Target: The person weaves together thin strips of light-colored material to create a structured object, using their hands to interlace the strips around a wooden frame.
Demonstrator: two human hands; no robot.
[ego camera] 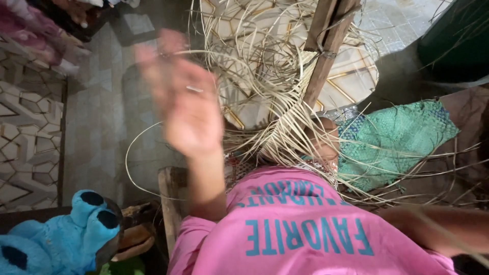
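Head view: looking down over a pink shirt at weaving work on the lap
Left hand: raised, motion-blurred, fingers spread and loose; a pale sliver lies across the palm, but whether it is pinched cannot be told
Right hand: not visible; only the forearm shows at the lower right, so its grip cannot be told
Woven piece: just right of and below the left fingers, against a slanted wooden post
Progress: judged partway; a tight plaited band is formed, many loose strips splay unwoven beyond the fingertips
One long strip: curves down below the wrist
Green cloth: well to the right of the fingers
Blue plush toy: far below and left
Tiled floor: behind the fingers
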